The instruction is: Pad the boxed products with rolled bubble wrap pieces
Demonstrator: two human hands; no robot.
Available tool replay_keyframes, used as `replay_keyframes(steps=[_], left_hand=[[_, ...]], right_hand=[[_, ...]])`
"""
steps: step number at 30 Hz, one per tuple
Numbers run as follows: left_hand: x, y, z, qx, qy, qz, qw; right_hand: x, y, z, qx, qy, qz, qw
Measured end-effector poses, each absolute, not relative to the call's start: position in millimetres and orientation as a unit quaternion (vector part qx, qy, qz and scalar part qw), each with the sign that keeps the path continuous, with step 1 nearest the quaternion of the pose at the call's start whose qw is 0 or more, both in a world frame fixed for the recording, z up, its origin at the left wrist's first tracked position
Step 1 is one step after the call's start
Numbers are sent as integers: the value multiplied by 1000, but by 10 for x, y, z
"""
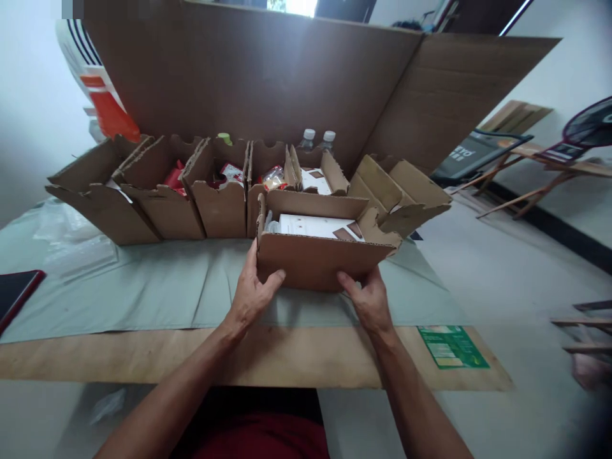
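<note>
Between my two hands is an open cardboard box (315,258), held at its near lower corners above the cloth. My left hand (253,284) grips its left end, thumb on the front wall. On the right end, my right hand (368,296) has its thumb pressed on the same wall; its other fingers are mostly hidden. Inside lie a white printed carton (310,225) and some clear plastic at the left. Behind it stands a row of similar cardboard bins, among them one with a red item (176,177) and one with a clear-wrapped packet (274,178).
A tall cardboard panel (268,76) rises behind the bins, with two white-capped bottles (309,135) before it. Clear plastic packaging (81,255) and a dark red-edged device (19,296) lie left. A green printed sheet (452,347) lies at the table's front right.
</note>
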State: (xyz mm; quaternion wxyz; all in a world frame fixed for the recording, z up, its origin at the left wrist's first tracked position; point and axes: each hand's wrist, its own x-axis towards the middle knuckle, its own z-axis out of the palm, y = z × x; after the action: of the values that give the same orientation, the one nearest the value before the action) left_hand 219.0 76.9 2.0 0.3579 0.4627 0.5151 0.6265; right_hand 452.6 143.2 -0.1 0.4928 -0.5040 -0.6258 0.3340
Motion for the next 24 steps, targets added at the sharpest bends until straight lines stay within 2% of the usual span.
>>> replay_keyframes(steps=[4,8,10,12,17,20,24], left_hand=[[2095,260,4,427,557,616,358],[1728,-314,-20,353,626,635,284],[1566,-305,61,339,641,651,225],[1543,-126,171,351,624,670,194],[1931,53,219,425,550,659,287],[2004,-242,50,401,575,638,319],[1697,-445,-33,351,595,670,271]], right_hand=[[4342,965,-76,-520,-618,307,503],[3945,574,-17,-474,-660,359,459],[3746,622,103,-435,-683,382,446],[3674,767,230,-423,-678,376,469],[4053,771,244,-482,-619,264,561],[4182,484,20,-502,-623,256,543],[3840,320,-138,-474,-645,333,499]])
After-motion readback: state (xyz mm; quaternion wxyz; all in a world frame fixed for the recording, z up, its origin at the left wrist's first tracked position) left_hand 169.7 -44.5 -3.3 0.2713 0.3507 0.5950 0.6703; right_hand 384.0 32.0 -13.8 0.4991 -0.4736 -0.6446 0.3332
